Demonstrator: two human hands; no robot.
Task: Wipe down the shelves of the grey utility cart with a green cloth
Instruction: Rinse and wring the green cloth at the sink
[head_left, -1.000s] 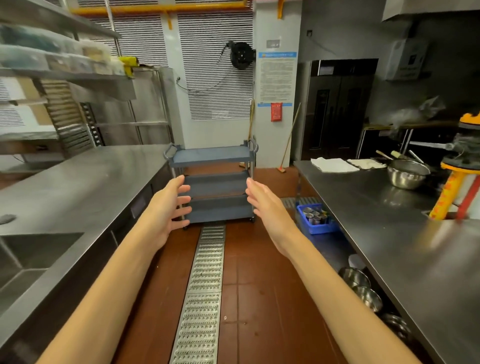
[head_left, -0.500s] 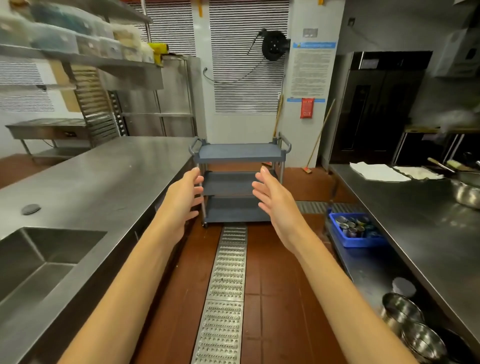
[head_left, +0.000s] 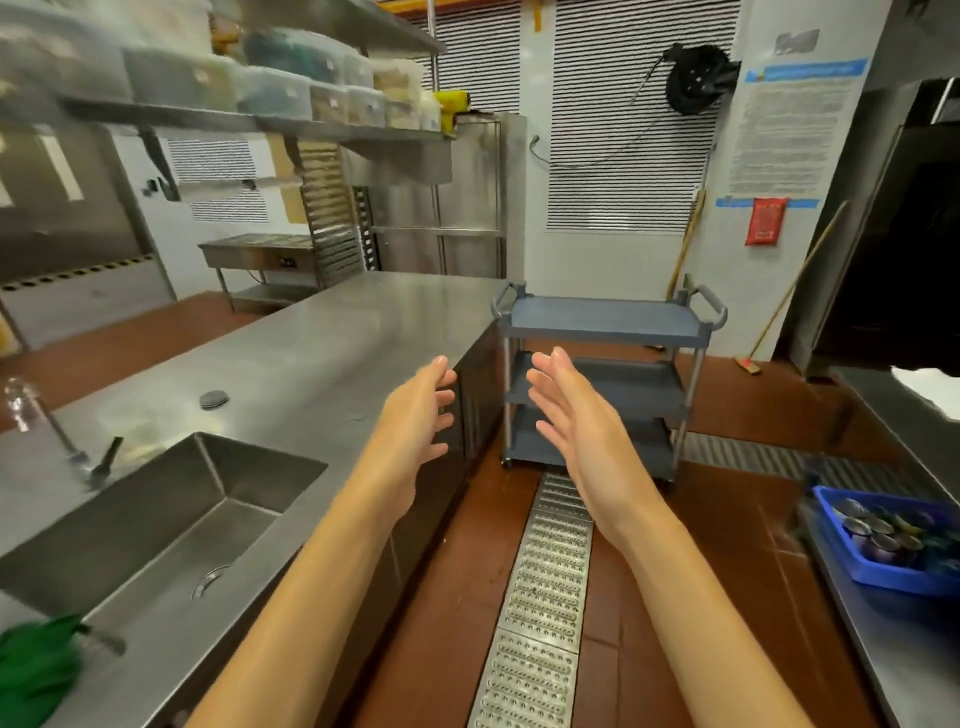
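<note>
Grips first: your left grip (head_left: 415, 415) and right grip (head_left: 582, 431) are wide, fingers straight, palms facing, holding nothing. Wiping looks not yet begun. The green cloth (head_left: 36, 670) lies bunched on the worktop (head_left: 322, 353) at 8 o'clock. The grey cart (head_left: 608, 322) stands ahead near 1 o'clock, well apart. Its long axis runs 9 to 3, a handle at each end, its broad side toward you.

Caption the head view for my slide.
Empty left hand and right hand raised before the grey three-shelf utility cart; crumpled green cloth lies on the steel counter.
</note>
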